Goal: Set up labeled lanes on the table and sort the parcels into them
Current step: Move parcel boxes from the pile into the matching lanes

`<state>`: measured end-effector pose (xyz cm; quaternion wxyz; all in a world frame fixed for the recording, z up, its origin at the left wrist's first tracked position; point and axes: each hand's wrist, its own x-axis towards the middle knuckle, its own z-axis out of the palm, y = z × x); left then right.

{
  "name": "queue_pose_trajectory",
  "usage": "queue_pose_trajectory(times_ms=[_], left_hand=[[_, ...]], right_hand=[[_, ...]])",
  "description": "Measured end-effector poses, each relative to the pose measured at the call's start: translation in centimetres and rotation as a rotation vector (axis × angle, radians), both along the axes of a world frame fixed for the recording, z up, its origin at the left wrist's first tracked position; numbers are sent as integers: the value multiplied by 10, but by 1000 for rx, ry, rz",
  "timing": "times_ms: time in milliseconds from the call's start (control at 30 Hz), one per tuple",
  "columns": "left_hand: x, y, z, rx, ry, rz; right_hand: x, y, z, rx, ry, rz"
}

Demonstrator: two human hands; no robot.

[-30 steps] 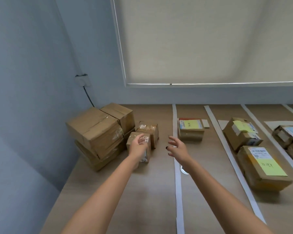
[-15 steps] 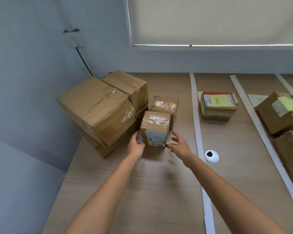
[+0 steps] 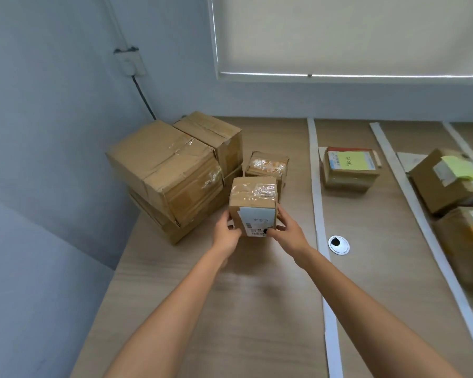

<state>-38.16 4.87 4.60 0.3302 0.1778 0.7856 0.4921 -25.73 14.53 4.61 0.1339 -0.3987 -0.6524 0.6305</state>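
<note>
A small brown parcel (image 3: 253,196) with clear tape on top and a white shipping label on its near face stands on the wooden table (image 3: 230,309). My left hand (image 3: 227,234) grips its left lower edge and my right hand (image 3: 283,231) grips its right lower edge, thumb on the label. Behind it stands a second small taped parcel (image 3: 268,165). White tape strips (image 3: 318,214) mark lanes on the table. In the first lane to the right lies a parcel with a yellow note (image 3: 348,167).
A stack of larger cardboard boxes (image 3: 172,170) fills the table's back left corner against the wall. A round cable grommet (image 3: 338,244) sits by the first strip. More labelled parcels (image 3: 448,181) lie in the lanes at the right edge. A wall socket (image 3: 129,61) with a cable hangs above.
Both hands closed in from apart and now hold the small parcel on either side. The view has dropped and swung left toward the box stack.
</note>
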Motion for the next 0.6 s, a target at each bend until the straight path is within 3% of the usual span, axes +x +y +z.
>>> queue_pose_trajectory(times_ms=[233,600], left_hand=[[50,-5,21,79,11,-60],[176,41,40,242,-72,-114]], right_hand=[[62,-8,19,16,29,-32],[183,25,34,34,59,-289]])
